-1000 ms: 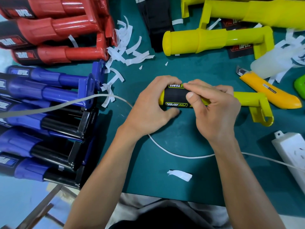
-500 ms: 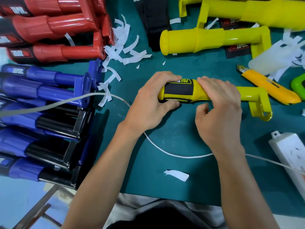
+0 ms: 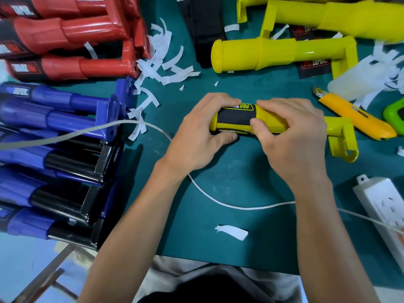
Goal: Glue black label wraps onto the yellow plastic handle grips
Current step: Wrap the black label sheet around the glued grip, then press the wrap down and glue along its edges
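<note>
Both hands, left hand (image 3: pixel 197 136) and right hand (image 3: pixel 290 136), grasp the yellow handle grip (image 3: pixel 271 124); black label wrap (image 3: pixel 235 115) seated around it.

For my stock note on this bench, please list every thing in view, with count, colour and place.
held handle grip: one, yellow, mat centre
label wrap: one, black, around its left end
bare handle grips: at least two, yellow, top right
red handle grips: three, red, top left
blue handle grips: at least five, blue, left side
label stack: one, black, top centre
paper strips: many, white, top centre and right
utility knife: one, orange, right
green thing: one, green, right edge
power strip: one, white, lower right
cord: one, white, across the mat
mat: one, dark green, underneath
left hand: one, grips the labelled end
right hand: one, grips the handle, thumb at the wrap's edge
</note>
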Motion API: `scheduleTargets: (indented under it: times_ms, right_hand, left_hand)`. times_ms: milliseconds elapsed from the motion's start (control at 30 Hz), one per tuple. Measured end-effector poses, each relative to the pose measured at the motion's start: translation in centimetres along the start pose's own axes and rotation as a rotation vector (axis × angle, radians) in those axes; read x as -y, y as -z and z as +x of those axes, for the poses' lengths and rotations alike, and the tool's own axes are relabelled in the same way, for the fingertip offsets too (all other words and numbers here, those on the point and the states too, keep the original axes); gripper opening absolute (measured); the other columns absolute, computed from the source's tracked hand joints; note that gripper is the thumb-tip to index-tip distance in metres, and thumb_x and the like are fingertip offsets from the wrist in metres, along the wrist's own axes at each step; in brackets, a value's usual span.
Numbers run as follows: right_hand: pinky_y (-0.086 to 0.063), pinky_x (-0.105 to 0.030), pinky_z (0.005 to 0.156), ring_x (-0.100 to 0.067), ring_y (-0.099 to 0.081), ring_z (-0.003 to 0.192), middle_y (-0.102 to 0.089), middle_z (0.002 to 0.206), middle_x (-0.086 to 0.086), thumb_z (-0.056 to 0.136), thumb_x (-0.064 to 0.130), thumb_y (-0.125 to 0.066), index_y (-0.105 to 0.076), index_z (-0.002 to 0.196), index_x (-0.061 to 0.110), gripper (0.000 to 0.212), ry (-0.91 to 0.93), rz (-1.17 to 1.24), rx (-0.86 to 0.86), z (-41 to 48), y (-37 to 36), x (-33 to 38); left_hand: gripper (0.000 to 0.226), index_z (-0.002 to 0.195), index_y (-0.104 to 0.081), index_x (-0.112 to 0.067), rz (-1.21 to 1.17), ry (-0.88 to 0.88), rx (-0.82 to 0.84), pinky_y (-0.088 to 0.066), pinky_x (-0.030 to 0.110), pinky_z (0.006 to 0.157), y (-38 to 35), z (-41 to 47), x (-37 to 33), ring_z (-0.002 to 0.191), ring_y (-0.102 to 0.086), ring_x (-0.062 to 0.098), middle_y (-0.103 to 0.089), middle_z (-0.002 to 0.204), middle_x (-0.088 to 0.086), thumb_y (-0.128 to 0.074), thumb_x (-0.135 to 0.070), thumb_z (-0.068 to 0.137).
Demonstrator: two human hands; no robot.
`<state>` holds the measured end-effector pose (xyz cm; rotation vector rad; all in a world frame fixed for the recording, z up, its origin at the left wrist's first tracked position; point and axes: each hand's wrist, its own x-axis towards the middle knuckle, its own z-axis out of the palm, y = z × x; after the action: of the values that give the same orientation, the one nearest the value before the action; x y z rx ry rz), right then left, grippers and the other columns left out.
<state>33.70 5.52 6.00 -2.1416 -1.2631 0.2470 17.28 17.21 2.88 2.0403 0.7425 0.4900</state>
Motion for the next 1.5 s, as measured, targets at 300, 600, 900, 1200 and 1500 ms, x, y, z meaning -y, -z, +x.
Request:
scheduleTargets:
  times_ms: [300, 600, 900, 1200, 1500]
  right_hand:
    - [-0.046, -0.053, 0.085, -0.028, -0.061, 0.093, -0.074, 0.099, -0.004, 0.084, 0.058, -0.065, -0.076, 0.107, 0.02, 0.046, -0.057, -0.087, 0.235, 2.3, 1.1, 2.7]
    - [-0.035, -0.043, 0.092, -0.027, -0.052, 0.087, -0.069, 0.092, -0.006, 0.085, 0.074, -0.061, -0.067, 0.098, 0.019, 0.057, -0.102, -0.277, 0.345, 3.7, -1.2, 4.8]
    - [-0.051, -0.034, 0.083, -0.012, -0.064, 0.088, -0.074, 0.095, 0.01, 0.086, 0.038, -0.08, -0.077, 0.111, 0.033, 0.026, -0.175, 0.131, 0.385, 3.5, 0.5, 2.9]
    - [-0.045, -0.034, 0.082, 0.011, -0.058, 0.079, -0.064, 0.087, 0.033, 0.076, 0.046, -0.056, -0.064, 0.096, 0.047, 0.021, -0.475, 0.14, -0.128, 0.6, 8.5, -5.5]
    - [-0.047, -0.057, 0.093, -0.045, -0.058, 0.105, -0.065, 0.11, -0.024, 0.086, 0.037, -0.055, -0.061, 0.113, 0.01, 0.038, -0.466, -0.228, -0.074, 4.7, 6.2, -5.4]
  left_hand:
    - [0.058, 0.129, -0.062, -0.017, -0.02, -0.008, -0.011, -0.043, 0.021, 0.1, -0.1, 0.1, 0.2, 0.118, -0.056, 0.005, -0.058, 0.129, -0.007, -0.089, -0.011, 0.078]
    - [0.051, 0.125, -0.066, -0.009, -0.056, -0.032, -0.048, -0.045, 0.024, 0.103, -0.5, 0.0, 0.2, 0.118, -0.06, 0.01, -0.063, 0.125, 0.0, -0.088, -0.011, 0.08]
    - [0.059, 0.127, -0.064, -0.017, -0.086, -0.008, -0.002, -0.044, 0.021, 0.101, -0.2, 0.2, 0.3, 0.117, -0.059, 0.006, -0.06, 0.127, -0.009, -0.091, -0.011, 0.075]
    - [0.064, 0.127, -0.059, -0.032, -0.111, 0.026, 0.017, -0.045, 0.025, 0.102, -0.4, 0.5, 0.2, 0.12, -0.057, 0.007, -0.057, 0.131, -0.013, -0.089, -0.015, 0.074]
    - [0.058, 0.129, -0.055, -0.038, -0.178, 0.092, 0.097, -0.05, 0.041, 0.1, 0.1, 1.2, 0.0, 0.119, -0.058, 0.016, -0.056, 0.132, -0.01, -0.083, -0.02, 0.081]
